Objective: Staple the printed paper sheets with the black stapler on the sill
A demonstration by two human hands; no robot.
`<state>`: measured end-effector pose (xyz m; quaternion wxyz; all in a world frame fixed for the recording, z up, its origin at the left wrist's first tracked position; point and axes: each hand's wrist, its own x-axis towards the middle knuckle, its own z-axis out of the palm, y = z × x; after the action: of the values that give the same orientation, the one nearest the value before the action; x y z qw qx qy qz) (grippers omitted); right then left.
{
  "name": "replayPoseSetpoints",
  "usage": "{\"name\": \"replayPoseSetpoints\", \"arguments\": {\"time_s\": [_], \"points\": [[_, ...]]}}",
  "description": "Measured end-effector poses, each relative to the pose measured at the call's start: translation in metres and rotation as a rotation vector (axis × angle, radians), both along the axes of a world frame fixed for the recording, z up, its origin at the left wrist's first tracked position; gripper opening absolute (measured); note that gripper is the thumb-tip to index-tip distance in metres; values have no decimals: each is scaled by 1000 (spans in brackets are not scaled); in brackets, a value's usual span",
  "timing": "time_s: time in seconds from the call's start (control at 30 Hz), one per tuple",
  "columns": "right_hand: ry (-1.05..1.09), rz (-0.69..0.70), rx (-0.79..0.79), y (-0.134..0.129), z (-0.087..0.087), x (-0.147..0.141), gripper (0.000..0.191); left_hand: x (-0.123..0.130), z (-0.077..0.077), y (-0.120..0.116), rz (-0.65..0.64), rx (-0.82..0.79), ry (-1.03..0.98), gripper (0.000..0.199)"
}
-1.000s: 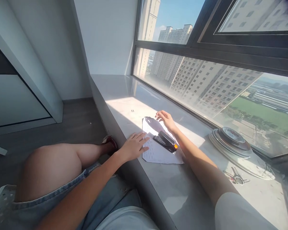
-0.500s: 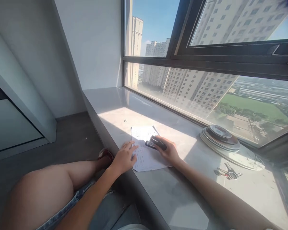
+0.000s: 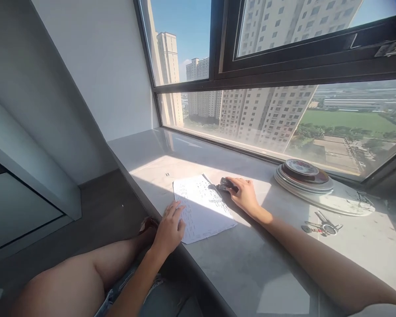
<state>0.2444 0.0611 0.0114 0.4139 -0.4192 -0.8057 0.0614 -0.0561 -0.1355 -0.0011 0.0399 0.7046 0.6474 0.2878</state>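
Observation:
Printed sheets of paper (image 3: 203, 215) lie on the windowsill, partly in sun and partly in shade. My left hand (image 3: 171, 226) rests on their left edge, with its fingers stretched out over the paper. A black stapler (image 3: 229, 184) is in my right hand (image 3: 246, 196), just beyond the right edge of the paper. My right fingers wrap round the stapler's top and hide part of it. Two small staple-like pieces (image 3: 167, 175) lie on the sill, left of the paper's far corner.
A stack of plates and round boards (image 3: 305, 180) stands at the right by the window (image 3: 260, 110). In front of it lies a metal piece with arms and a ring (image 3: 328, 226). The sill's near edge (image 3: 198, 273) runs beside my legs.
My right hand has moved the stapler right, off the paper to beside its edge. My left hand stays on the paper's left edge. The camera view has shifted and tilted.

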Motion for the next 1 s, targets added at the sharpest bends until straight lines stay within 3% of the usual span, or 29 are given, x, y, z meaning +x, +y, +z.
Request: {"name": "replayPoseSetpoints", "arguments": {"time_s": [0.2, 0.57, 0.7, 0.8, 1.0], "points": [[-25, 54, -32, -7, 4, -7, 39, -2, 0, 0, 11, -16, 25, 51], [-15, 269, -43, -14, 12, -7, 15, -3, 1, 1, 30, -56, 55, 49], [15, 240, -87, -17, 15, -12, 40, 0, 6, 0, 35, -63, 95, 50], [-26, 189, -73, -21, 16, -17, 47, 12, 16, -4, 12, -44, 171, 52], [-114, 153, -61, -26, 17, -21, 45, 60, 30, -2, -158, -55, 236, 50]]}}
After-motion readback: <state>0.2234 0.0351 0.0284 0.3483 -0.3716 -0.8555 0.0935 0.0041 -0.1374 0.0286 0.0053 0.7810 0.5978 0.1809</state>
